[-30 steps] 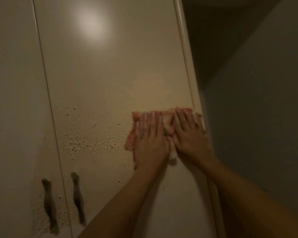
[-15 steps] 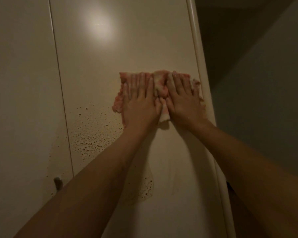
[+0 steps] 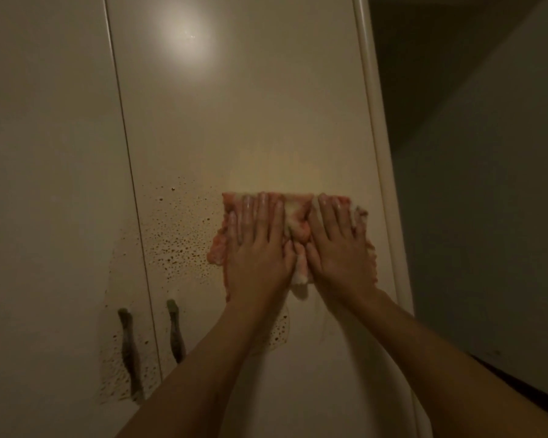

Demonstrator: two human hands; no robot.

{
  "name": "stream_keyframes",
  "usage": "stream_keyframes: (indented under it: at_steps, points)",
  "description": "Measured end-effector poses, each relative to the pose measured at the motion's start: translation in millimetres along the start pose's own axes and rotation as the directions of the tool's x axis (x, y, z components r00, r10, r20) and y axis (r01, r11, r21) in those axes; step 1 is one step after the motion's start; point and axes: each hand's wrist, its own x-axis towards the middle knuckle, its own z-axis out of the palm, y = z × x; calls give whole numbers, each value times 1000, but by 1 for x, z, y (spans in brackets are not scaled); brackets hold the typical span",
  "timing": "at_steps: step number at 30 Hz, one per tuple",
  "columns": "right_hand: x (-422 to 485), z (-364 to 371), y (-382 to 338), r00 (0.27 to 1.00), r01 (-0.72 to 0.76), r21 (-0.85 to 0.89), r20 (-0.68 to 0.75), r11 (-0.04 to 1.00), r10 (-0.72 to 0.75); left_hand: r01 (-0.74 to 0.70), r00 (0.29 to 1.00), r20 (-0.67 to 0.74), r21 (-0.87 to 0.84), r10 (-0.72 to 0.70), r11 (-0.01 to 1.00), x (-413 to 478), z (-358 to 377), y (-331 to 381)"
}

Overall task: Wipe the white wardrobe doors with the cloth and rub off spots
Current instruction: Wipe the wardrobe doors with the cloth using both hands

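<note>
Both forearms reach up from the lower edge of the view, cut off below the elbow. The left hand (image 3: 260, 248) and right hand (image 3: 339, 248) lie flat side by side, fingers straight and close together, pressing the cloth (image 3: 295, 216) against the right door (image 3: 250, 121). Neither hand is clenched or gripping.

Change noted: half a second ago the cloth sat higher, mostly above the speckled patch. It has now come down, so its upper edge is roughly level with the top of the spots (image 3: 178, 235) and its left edge just meets them. This is close to where it was a full second ago. Both handles (image 3: 175, 330) are in view again (earlier only the tip of one showed).

The cloth is pink and pale and bunched between the thumbs. Much of it is covered by the hands. A second speckled patch (image 3: 279, 330) shows just below the left wrist, partly hidden by the forearm.

The wardrobe doors are closed, so the inside cannot be seen. The left door (image 3: 45, 153) carries more speckling around its handle (image 3: 127, 343). The light is dim, and whether the marks are wet or dry cannot be told.

Higher up the right door is a round glare (image 3: 184, 42). Beyond the wardrobe's rounded edge (image 3: 380, 153) stands a dark wall (image 3: 487, 216) with little detail.
</note>
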Motion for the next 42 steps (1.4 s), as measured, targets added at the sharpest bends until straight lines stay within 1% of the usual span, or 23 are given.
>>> stream_keyframes:
  at_steps: [6,11,16,19,22,27,32,35,37,39,42]
  points:
    - [-49,22,-7,1000,31,-40,-5,999,-31,-27,998,58,33,25,999,-55,10,0]
    - [-85,37,-10,995,89,-47,-43,995,-91,-40,998,53,38,38,998,-92,22,1]
    - [-114,51,-13,995,84,-25,-51,996,-85,-59,996,62,42,57,997,-123,28,4]
    - [-130,55,-16,996,87,-21,-34,996,-87,-63,995,73,33,61,997,-140,30,7]
    - [-144,59,-16,997,83,-25,-9,996,-83,-62,992,112,22,59,998,-155,34,9]
    - [-158,64,-18,995,100,-69,12,993,-100,-88,987,134,35,83,995,-172,42,11]
    - [-154,62,-17,993,115,-92,6,989,-115,-102,985,142,39,96,994,-171,41,12]
    - [-133,56,-17,987,158,-104,6,982,-158,-123,983,140,9,120,992,-156,35,12]
    - [-113,50,-16,985,170,-121,-5,978,-172,-105,983,151,-12,105,994,-137,30,10]
    - [-91,41,-19,988,151,-111,-25,982,-155,-84,985,147,-27,87,996,-115,24,6]
    - [-60,28,-22,991,124,-91,-32,988,-127,-90,987,129,-15,91,996,-83,14,-1]
